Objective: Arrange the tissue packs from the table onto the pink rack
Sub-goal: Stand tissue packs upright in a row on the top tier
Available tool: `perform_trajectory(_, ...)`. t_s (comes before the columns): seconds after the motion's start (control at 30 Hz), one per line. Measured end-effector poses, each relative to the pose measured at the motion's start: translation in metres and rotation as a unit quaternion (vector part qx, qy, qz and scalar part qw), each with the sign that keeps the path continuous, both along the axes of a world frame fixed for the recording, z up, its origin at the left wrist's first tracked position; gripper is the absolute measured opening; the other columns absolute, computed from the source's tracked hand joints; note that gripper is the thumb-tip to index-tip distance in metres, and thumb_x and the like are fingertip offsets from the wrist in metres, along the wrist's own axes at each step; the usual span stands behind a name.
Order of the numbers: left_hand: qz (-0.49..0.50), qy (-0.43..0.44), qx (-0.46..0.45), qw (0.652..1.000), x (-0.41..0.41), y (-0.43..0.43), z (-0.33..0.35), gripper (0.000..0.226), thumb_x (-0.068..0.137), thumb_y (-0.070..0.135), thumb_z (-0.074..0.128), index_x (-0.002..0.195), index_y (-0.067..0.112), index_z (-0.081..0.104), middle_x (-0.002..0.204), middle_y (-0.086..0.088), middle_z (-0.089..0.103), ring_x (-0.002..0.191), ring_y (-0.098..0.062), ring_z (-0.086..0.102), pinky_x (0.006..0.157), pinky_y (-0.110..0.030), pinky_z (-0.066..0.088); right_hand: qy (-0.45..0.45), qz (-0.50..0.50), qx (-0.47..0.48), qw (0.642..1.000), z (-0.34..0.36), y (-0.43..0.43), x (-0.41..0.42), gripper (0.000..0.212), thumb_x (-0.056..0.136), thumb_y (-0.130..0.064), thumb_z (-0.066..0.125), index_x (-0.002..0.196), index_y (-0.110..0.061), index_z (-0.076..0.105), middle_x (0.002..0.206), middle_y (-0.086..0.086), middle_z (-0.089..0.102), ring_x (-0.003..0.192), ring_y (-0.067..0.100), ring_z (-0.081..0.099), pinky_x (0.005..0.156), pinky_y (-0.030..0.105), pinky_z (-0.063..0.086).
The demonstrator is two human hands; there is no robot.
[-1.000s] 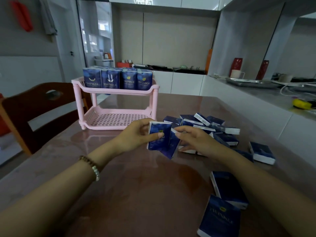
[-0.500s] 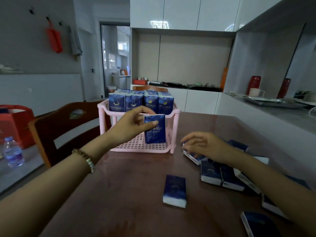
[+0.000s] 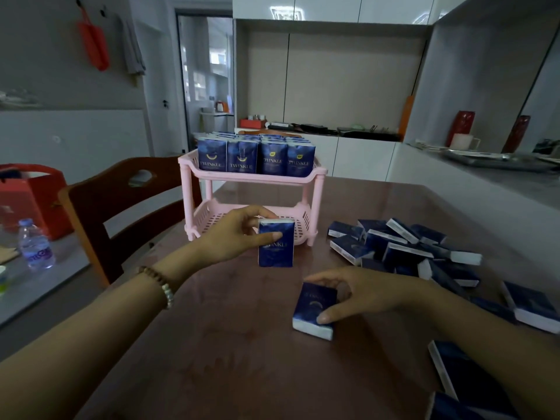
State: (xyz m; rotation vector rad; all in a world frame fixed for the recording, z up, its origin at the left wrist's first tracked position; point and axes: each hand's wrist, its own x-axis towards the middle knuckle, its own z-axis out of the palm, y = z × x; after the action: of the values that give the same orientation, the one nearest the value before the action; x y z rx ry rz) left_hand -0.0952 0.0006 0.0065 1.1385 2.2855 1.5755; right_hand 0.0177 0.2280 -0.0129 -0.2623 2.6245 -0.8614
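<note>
The left hand (image 3: pixel 239 234) is holding one blue tissue pack (image 3: pixel 276 244) upright above the tabletop (image 3: pixel 236 365), thumb lying across its printed face and fingers curling behind its top edge; the pack is hovering just in front of the lower tier of the pink rack (image 3: pixel 319 207). The right hand (image 3: pixel 360 294) is closing on a second pack (image 3: pixel 315 310), which is lying flat near the middle of the tabletop, fingers reaching over its far end and the thumb pressing on its near end. The rack is standing toward the far left corner of the tabletop, and its upper tier is carrying rows of upright packs (image 3: pixel 256 157) with their printed faces turned to the camera. A loose heap of packs (image 3: pixel 403 247) is lying toward the right edge of the tabletop, with further packs (image 3: pixel 533 307) scattered along that edge down to the near right corner. A beaded bracelet (image 3: pixel 162 286) is circling the left wrist. A wooden chair (image 3: pixel 121 201) is standing at the left edge, and a water bottle (image 3: pixel 35 245) is standing on a lower grey surface beyond it.
</note>
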Motion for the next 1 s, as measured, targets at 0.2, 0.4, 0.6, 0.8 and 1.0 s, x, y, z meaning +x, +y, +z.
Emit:
perform_trajectory(0.2, -0.003, -0.008, 0.016, 1.0, 0.005, 0.0, -0.003, 0.024, 0.083, 0.009, 0.064, 0.106, 0.008, 0.057, 0.114, -0.012, 0.067, 0.101, -0.025, 0.065, 0.076, -0.036, 0.058, -0.027, 0.002, -0.052, 0.998, 0.004, -0.004, 0.003, 0.055, 0.074, -0.027, 0.077, 0.115, -0.035, 0.042, 0.12, -0.007, 0.053, 0.106, 0.008, 0.055, 0.085, 0.022, 0.049)
perform_trajectory(0.4, -0.008, 0.004, 0.015, 1.0, 0.006, -0.003, 0.003, 0.021, 0.084, 0.01, 0.063, 0.105, 0.01, 0.058, 0.112, -0.009, 0.067, 0.1, -0.02, 0.066, 0.077, -0.037, 0.058, -0.1, 0.035, -0.048, 0.993, 0.011, -0.005, 0.005, 0.075, 0.075, -0.023, 0.076, 0.133, -0.045, 0.034, 0.135, -0.008, 0.044, 0.116, 0.009, 0.052, 0.087, 0.023, 0.05)
perform_trajectory(0.6, -0.005, 0.011, 0.005, 1.0, 0.003, -0.004, 0.007, 0.023, 0.084, 0.013, 0.064, 0.106, 0.01, 0.059, 0.109, -0.005, 0.068, 0.098, -0.017, 0.066, 0.078, -0.038, 0.058, -0.044, 0.028, -0.019, 0.998, 0.018, 0.0, 0.006, 0.037, 0.071, -0.031, 0.079, 0.096, -0.036, 0.052, 0.108, -0.007, 0.065, 0.098, 0.01, 0.064, 0.086, 0.029, 0.053)
perform_trajectory(0.8, 0.001, 0.029, 0.032, 0.999, -0.003, -0.001, 0.018, 0.021, 0.085, 0.01, 0.063, 0.105, 0.007, 0.058, 0.105, -0.008, 0.067, 0.096, -0.012, 0.066, 0.068, -0.026, 0.058, 0.105, -0.015, -0.046, 0.993, 0.035, 0.0, -0.002, 0.037, 0.073, -0.022, 0.078, 0.07, -0.021, 0.041, 0.068, -0.013, 0.055, 0.057, -0.002, 0.051, 0.057, 0.016, 0.042)
perform_trajectory(1.0, 0.007, 0.097, 0.038, 0.995, -0.016, -0.002, 0.042, 0.02, 0.081, 0.025, 0.065, 0.099, 0.018, 0.059, 0.099, -0.028, 0.064, 0.093, -0.037, 0.064, 0.08, -0.044, 0.055, 0.233, -0.121, -0.245, 0.933, 0.074, 0.002, -0.025, 0.04, 0.077, -0.008, 0.07, 0.108, -0.023, 0.051, 0.1, -0.003, 0.068, 0.09, 0.009, 0.067, 0.066, 0.024, 0.058)
